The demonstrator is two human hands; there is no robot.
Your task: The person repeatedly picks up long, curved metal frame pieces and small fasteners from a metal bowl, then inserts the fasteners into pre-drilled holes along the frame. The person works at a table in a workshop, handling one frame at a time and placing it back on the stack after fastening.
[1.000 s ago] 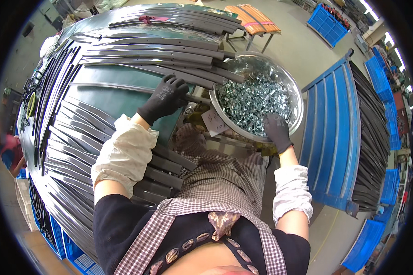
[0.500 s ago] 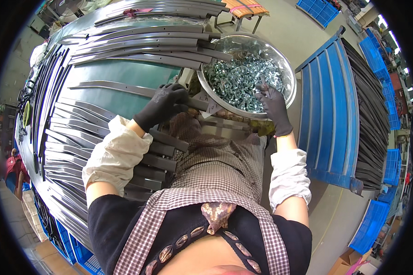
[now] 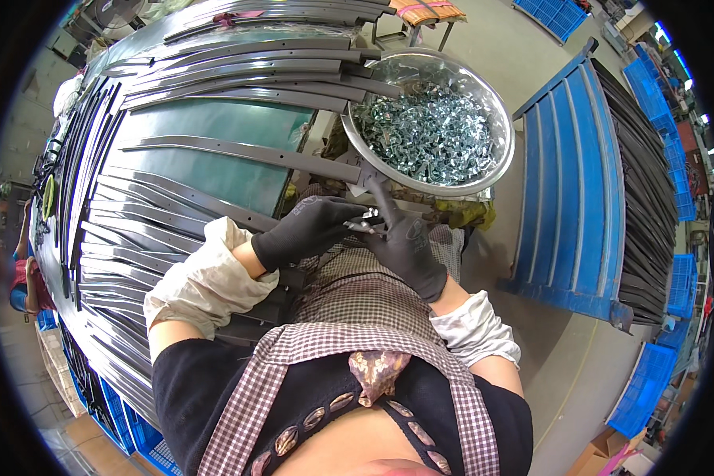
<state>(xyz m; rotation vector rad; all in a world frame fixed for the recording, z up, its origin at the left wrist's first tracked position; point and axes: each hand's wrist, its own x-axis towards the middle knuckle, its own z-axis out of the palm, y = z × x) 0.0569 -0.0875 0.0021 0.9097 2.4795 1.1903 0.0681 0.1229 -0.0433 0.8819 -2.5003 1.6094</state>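
Note:
My left hand [image 3: 313, 226], in a dark glove, meets my right hand [image 3: 408, 246], gloved alike, in front of my checked apron. Between their fingertips are small shiny metal clips [image 3: 370, 213], which both hands pinch; exact shape and number are partly hidden by the fingers. A long dark grey strip [image 3: 234, 211] runs under or up to my left hand, where its end is hidden. Just beyond the hands, another grey strip [image 3: 254, 153] lies over the table edge, its end near the bowl. The wide metal bowl [image 3: 484, 188] holds a heap of similar clips [image 3: 428, 131].
Many grey strips [image 3: 127, 254] lie across the green-topped table [image 3: 214, 119] at left. A blue metal rack [image 3: 563, 198] with dark strips stands at right. Blue crates [image 3: 642, 389] line the far right. Another person [image 3: 30, 285] is at the far left edge.
My right hand has left the bowl and come down and left to meet my left hand. The left hand has come off the upper strip, moving right and nearer to me.

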